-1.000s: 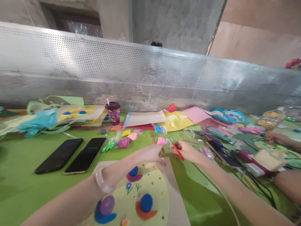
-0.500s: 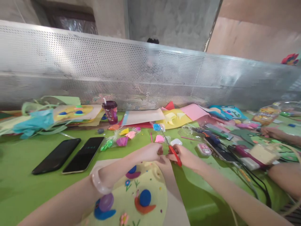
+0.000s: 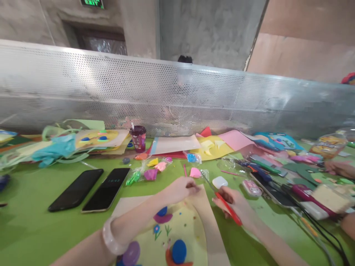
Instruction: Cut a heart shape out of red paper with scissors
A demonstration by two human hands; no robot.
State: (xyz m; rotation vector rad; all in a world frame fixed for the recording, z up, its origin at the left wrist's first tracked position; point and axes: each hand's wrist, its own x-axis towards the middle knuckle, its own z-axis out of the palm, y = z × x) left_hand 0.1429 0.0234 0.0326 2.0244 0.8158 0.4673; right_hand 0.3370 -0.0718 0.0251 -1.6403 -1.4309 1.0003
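Observation:
My left hand (image 3: 184, 187) is over the top right corner of a pale sheet (image 3: 215, 236), thumb and fingers pinched. Whatever is between them, if anything, is too small to make out. My right hand (image 3: 240, 207) is closed around red-handled scissors (image 3: 227, 207), seen edge-on, their thin metal blade pointing up and left. It hovers right of the sheet, apart from my left hand. On the sheet lies a yellow rounded piece (image 3: 194, 229) with clay snails and small flowers; my left forearm covers part of it. A pink clay lump (image 3: 195, 172) and a white case (image 3: 220, 181) lie just beyond my hands.
Two black phones (image 3: 105, 190) lie at left. Bagged clay (image 3: 150, 174), a purple cup (image 3: 138, 138) and coloured sheets (image 3: 174, 144) line the back, before a perforated metal panel (image 3: 138, 96). Cables (image 3: 318, 225) and another person's hand (image 3: 341, 168) are at right.
My right hand has moved right and toward me with the scissors, away from my left hand. The left hand stays pinched near the sheet's corner. The view has tilted up slightly.

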